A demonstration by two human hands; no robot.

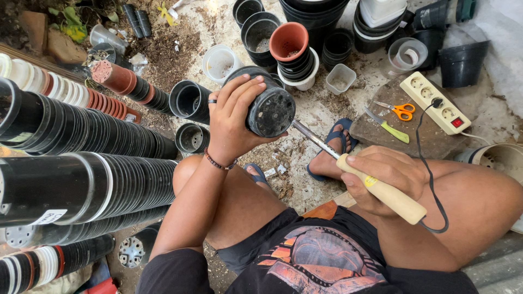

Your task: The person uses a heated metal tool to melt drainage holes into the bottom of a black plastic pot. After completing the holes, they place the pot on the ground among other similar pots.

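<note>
Overhead, the left hand (231, 122) was wrapped around a black plastic pot (267, 106), its perforated base turned toward the person. The right hand (381, 177) was closed around the pale wooden handle of a corded soldering iron (348, 169), whose metal shaft ran toward ten o'clock, its tip touching the pot's base at about four o'clock on that disc. The right hand lay at four o'clock from the pot. Stacked black pots (98, 185) crowded the nine o'clock side; a power strip (436, 100) and orange scissors (400, 110) lay at two o'clock.
</note>
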